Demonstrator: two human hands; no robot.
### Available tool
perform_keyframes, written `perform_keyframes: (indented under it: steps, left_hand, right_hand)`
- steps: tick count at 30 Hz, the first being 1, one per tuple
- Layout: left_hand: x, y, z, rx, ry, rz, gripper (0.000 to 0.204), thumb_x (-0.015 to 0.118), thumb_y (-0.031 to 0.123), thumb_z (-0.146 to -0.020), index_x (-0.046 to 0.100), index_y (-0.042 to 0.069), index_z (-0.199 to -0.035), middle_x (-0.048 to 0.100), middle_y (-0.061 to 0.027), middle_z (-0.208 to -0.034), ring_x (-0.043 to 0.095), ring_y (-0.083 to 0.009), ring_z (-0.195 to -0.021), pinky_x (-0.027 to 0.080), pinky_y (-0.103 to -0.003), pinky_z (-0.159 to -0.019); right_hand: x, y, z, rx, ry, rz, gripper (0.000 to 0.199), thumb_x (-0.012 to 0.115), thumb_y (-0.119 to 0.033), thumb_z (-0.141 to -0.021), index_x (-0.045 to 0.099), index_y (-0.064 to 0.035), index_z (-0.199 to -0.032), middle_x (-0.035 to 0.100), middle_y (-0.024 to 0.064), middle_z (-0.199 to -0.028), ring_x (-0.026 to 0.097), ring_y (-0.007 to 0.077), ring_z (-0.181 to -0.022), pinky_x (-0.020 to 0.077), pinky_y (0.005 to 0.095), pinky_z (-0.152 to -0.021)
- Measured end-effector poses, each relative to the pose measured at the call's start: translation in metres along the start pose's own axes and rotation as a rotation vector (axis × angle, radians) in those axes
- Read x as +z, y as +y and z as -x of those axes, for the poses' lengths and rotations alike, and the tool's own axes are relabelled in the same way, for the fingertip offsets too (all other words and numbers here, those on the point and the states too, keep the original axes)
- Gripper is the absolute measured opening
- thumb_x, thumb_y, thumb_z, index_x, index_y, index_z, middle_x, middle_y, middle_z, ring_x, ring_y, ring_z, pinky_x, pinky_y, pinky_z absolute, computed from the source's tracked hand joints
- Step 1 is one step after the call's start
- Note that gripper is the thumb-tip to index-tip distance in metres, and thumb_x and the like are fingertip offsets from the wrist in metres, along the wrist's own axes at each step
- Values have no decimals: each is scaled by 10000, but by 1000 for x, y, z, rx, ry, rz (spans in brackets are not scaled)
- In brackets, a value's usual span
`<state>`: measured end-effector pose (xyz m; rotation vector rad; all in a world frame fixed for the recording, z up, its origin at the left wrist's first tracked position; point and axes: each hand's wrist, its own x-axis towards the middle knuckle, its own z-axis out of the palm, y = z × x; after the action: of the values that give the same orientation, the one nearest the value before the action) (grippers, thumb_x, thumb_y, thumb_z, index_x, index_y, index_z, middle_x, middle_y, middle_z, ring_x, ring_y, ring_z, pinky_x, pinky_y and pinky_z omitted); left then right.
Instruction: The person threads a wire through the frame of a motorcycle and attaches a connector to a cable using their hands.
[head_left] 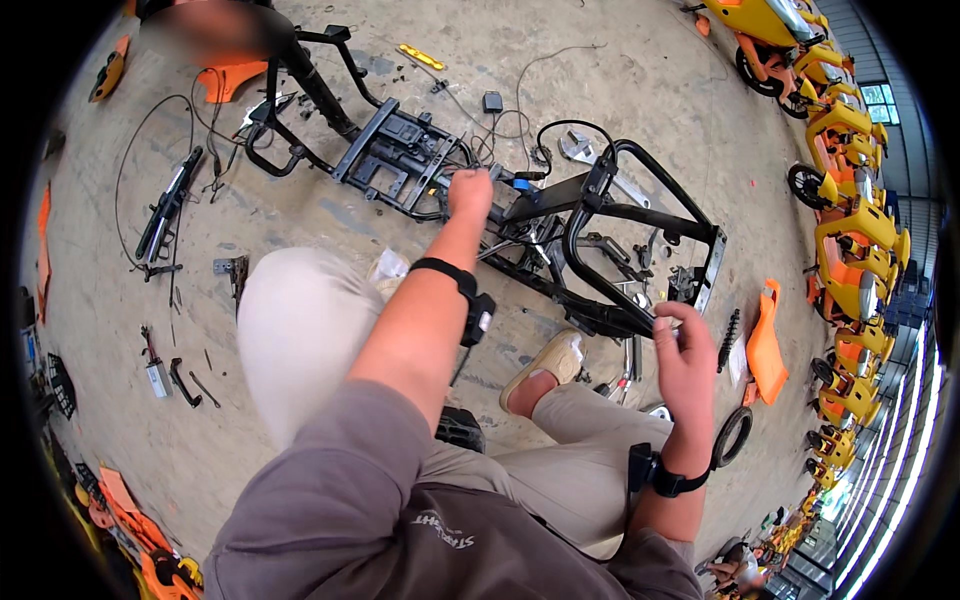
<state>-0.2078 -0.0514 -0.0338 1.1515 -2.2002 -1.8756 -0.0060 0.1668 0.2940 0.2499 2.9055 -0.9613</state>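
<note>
A black metal frame (550, 197) lies across the concrete floor (655, 95) in front of the person, with a foot in a tan shoe (545, 370) just beside it. The left hand (470, 192) is at the middle of the frame, its fingers curled in — what, if anything, they pinch is hidden, so I cannot tell. The right hand (686, 352) is at the near lower tube of the frame's right end, fingers bent and thumb a little apart; whether it grips the tube I cannot tell. A blue piece (521, 184) sits on the frame, just right of the left hand. Near the right hand lie a black spring (729, 340) and an orange panel (766, 348) — with a black ring (733, 437) below them. Yellow scooters (860, 250) line the right side.
</note>
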Motion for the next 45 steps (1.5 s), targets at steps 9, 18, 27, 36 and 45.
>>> perform_keyframes:
  steps: [9, 18, 27, 36, 45]
  left_hand:
    - [12, -10, -20, 860, -310, -774, 235, 670, 207, -887, 703, 152, -1113, 618, -65, -1159, 519, -300, -1203, 439, -445, -978]
    - [72, -41, -63, 1129, -195, -1234, 183, 572, 216, -869, 716, 153, -963, 546, -77, -1016, 510, -287, -1036, 404, -437, -876]
    - [80, -63, -96, 1035, -553, -947, 292, 554, 240, -895, 694, 147, -1134, 596, -40, -1226, 468, -256, -1249, 324, -457, -1037]
    - [62, -55, -80, 908, -591, -796, 293, 622, 254, -831, 691, 115, -1080, 663, -129, -1101, 562, -304, -1156, 334, -452, -1038]
    - [61, -1, -97, -23, -867, 195, 280, 562, 301, -1021, 697, 68, -946, 668, -14, -807, 599, -115, -701, 483, -307, -636]
  right_hand:
    - [-18, -49, 12, -217, -257, -88, 192, 685, -74, -885, 664, -62, -1074, 679, 108, -1077, 659, 271, -773, 536, 330, -635]
    - [-45, -23, 5, -290, -377, -297, 281, 760, -81, -803, 665, -45, -1065, 712, 89, -1018, 714, 254, -839, 584, 328, -697]
    - [-57, -35, 9, -295, -227, -387, 232, 725, -75, -864, 670, -28, -1084, 679, 142, -1022, 694, 310, -843, 581, 376, -712]
    - [-44, -34, 16, -395, -230, -265, 256, 741, -129, -846, 665, -63, -1081, 705, 65, -995, 700, 246, -813, 575, 336, -682]
    - [-22, -45, 3, -489, -264, -328, 159, 646, -186, -923, 668, -90, -1048, 676, 81, -940, 673, 305, -813, 546, 391, -689]
